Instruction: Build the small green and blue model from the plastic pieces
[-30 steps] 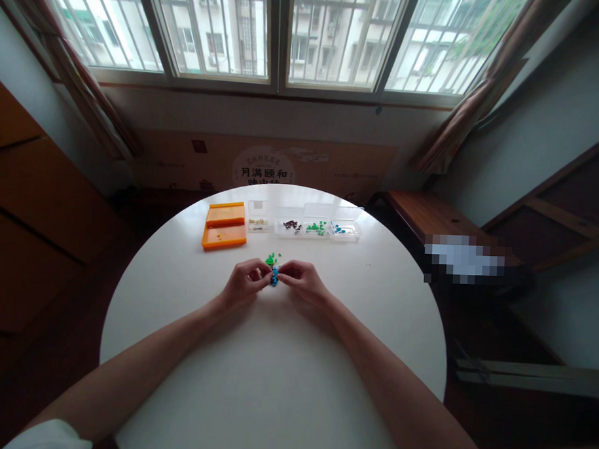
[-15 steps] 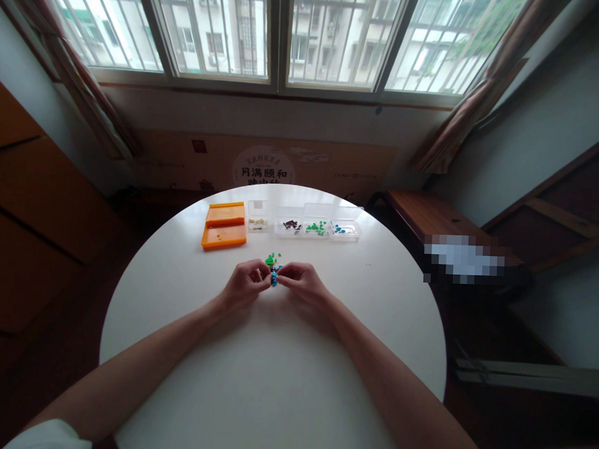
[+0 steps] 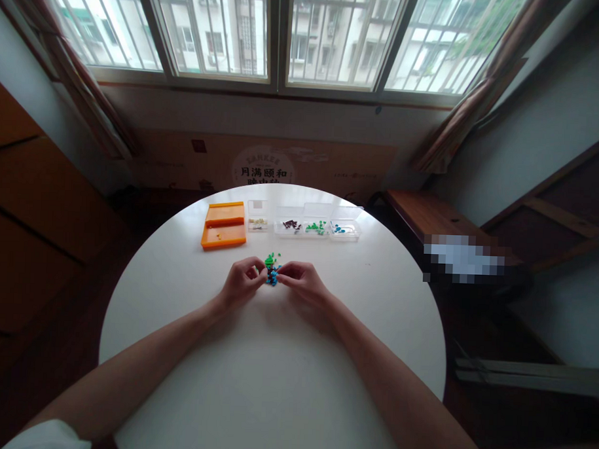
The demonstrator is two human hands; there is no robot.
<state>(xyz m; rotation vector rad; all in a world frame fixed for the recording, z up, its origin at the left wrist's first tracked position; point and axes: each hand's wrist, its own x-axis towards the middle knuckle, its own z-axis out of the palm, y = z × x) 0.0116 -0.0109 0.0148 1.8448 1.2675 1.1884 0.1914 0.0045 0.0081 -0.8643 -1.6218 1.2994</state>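
Observation:
Close together over the middle of the round table, my two hands meet at a small cluster of blue and dark toy-brick pieces [image 3: 272, 276]. My left hand [image 3: 243, 280] pinches the cluster's left side between thumb and fingertips. From the right, my right hand [image 3: 303, 281] has its thumb and fingers closed at the cluster's right side. The single pieces under the fingertips are too small to make out. Just beyond the fingers lie bright green pieces [image 3: 269, 259], some loose on the table.
The white round table [image 3: 274, 381] has an orange tray [image 3: 224, 225] at the far left with tiny yellow bits. Beside it stand clear plastic boxes [image 3: 289, 234] with cream, dark brown, green and blue pieces. A wooden bench [image 3: 427, 219] is at the right.
My left hand has shifted slightly left, so more of the blue and dark cluster shows between the hands. My right hand stays nearly in place.

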